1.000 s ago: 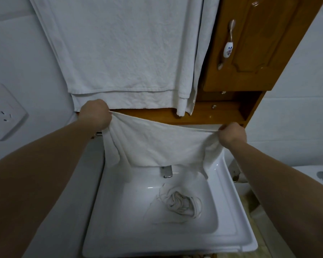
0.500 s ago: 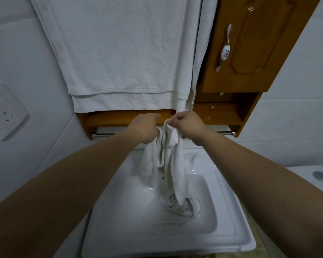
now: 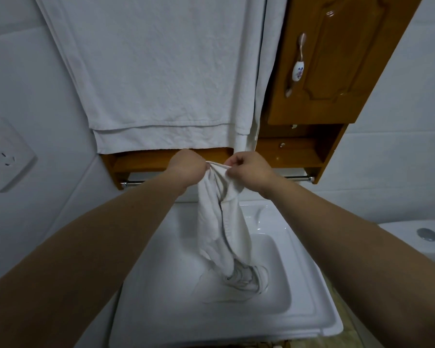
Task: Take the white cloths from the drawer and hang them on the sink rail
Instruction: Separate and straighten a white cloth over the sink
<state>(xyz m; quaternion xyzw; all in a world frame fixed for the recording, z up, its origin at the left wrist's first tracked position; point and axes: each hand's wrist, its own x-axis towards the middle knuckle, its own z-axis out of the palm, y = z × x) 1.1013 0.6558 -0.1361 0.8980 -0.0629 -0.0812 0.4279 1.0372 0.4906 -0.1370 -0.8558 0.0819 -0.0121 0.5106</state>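
A white cloth (image 3: 221, 222) hangs bunched and folded lengthwise over the white sink (image 3: 146, 292). My left hand (image 3: 186, 167) and my right hand (image 3: 249, 169) grip its top edge close together, just in front of the metal rail (image 3: 299, 178) under the wooden shelf. The cloth's lower end reaches into the basin, where another crumpled white cloth (image 3: 244, 280) lies near the drain. Much of the rail is hidden behind my hands.
Large white towels (image 3: 161, 71) hang on the wall above the shelf. A wooden cabinet door (image 3: 337, 59) with a ceramic handle is at upper right. A wall socket (image 3: 3, 151) sits at left. A toilet tank (image 3: 422, 237) stands at right.
My hands came together from wide apart, folding the spread cloth in half so it now hangs as a narrow bunch; since half a second ago they barely moved.
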